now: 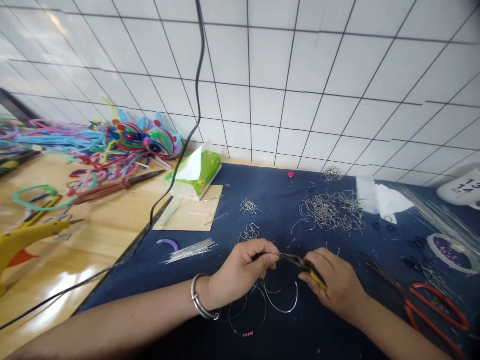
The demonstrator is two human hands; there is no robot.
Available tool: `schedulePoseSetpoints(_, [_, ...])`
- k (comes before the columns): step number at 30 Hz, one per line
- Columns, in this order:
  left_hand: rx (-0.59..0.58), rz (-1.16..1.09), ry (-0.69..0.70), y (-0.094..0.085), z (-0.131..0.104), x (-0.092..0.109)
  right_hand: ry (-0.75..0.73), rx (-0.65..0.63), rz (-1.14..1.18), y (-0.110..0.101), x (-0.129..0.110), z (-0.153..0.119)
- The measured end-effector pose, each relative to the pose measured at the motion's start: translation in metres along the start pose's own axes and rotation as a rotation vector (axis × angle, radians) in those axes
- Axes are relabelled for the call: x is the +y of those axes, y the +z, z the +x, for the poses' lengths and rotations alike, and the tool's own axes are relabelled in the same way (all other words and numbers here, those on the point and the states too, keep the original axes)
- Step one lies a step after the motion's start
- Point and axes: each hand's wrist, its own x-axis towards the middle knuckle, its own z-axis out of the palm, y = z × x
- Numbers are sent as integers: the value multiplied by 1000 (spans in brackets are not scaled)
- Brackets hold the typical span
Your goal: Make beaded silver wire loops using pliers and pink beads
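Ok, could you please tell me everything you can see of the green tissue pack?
The tissue pack is a soft-looking, bright green packet, apparently plastic film, with small printed patches and a pale front. It is open, a white tissue sticking up from its top. It lies at an angle by the wall, against or overlapping the brown sheet. A black cable passes its left side; whether they touch is unclear. No hand touches it.

yellow glue gun (35,240), far left; green tissue pack (198,175) near tiled wall (268,65); white mug (461,188), far right
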Motion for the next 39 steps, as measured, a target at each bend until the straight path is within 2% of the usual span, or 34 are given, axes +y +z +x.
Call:
schedulePoseSetpoints(15, [-14, -1, 45, 1, 1, 0, 1, -11, 4, 1, -2, -1])
schedulePoseSetpoints(25, [-40, 97, 158, -1, 0, 6, -55, -7, 57, 1, -2, -1])
schedulePoseSetpoints(32, [-18, 99, 134, -1, 2, 5, 28, -39, 23, 0, -3, 2])
schedulePoseSetpoints(39, [-19, 101, 145, -2, 3, 5, 40, -75, 89, -1, -6, 1])
